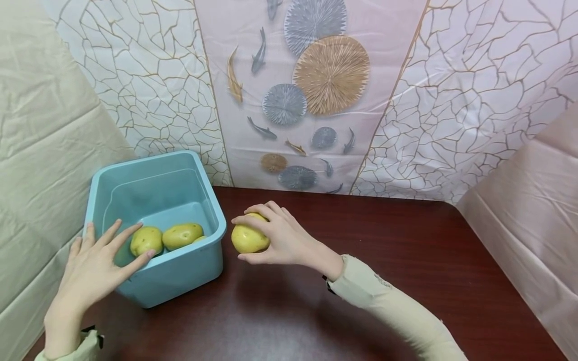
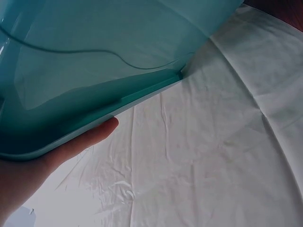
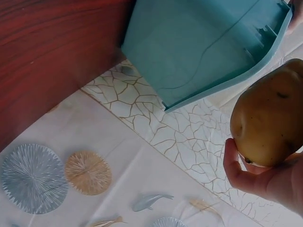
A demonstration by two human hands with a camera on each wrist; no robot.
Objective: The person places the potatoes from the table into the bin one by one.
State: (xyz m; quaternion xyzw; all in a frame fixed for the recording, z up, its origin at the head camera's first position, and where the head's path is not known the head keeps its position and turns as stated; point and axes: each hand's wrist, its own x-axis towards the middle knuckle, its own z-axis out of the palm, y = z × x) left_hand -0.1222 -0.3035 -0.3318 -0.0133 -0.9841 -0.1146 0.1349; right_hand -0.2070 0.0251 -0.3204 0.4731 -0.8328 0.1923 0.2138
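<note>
My right hand [image 1: 280, 235] grips a yellow potato [image 1: 247, 239], fingers over its top and thumb low on its near side, just right of the blue plastic bin [image 1: 176, 283]. In the right wrist view the held potato [image 3: 270, 116] shows dark eyes on its skin. My left hand [image 1: 92, 271] lies at the bin's near left corner, fingers spread and mostly straight, thumb tip at the near rim. In the left wrist view a finger [image 2: 92, 137] runs along the rim. Inside the bin lie a potato [image 1: 146, 240], a second potato [image 1: 182, 235] and a sliver of another, mostly hidden by the rim.
The bin stands on a dark red wooden table [image 1: 384, 281], at its left side. Behind the table hangs a patterned cloth [image 1: 289, 65] with fish and round leaf shapes. Plain pale cloth [image 1: 40, 150] closes the left side, and more cloth [image 1: 533, 215] the right.
</note>
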